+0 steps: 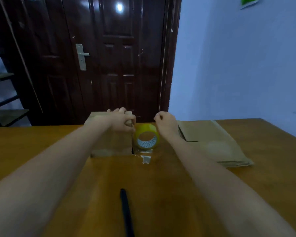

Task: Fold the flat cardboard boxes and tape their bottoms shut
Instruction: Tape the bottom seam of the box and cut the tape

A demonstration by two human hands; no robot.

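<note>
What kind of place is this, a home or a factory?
Probably a plain room in a home or small workshop: a dark wooden door, a painted wall and an ordinary wooden table.
</note>
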